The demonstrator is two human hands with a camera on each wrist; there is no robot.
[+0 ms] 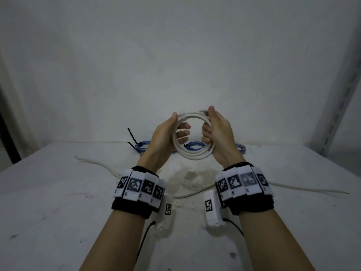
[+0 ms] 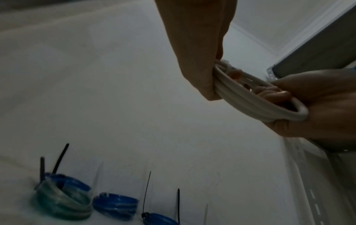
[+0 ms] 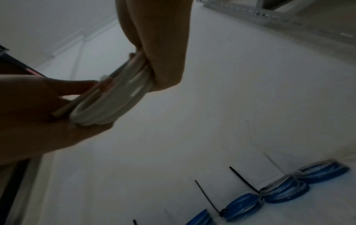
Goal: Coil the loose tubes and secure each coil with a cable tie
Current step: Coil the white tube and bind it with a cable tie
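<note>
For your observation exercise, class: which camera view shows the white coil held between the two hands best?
The head view: the white coil appears as a full ring, the left hand and right hand gripping opposite sides. Both wrist views catch it edge-on, a dim, blurred stack of loops partly hidden by fingers.

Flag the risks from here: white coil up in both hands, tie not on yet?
1. The coiled white tube is held only by the left hand and right hand; no tie is visibly closed around it, so freeing a hand may let the loops spring open.
2. One free tube end sticks out by the right palm and could slip loose.
3. Tied blue tube coils lie just below; a dropped coil could land on them.
</note>
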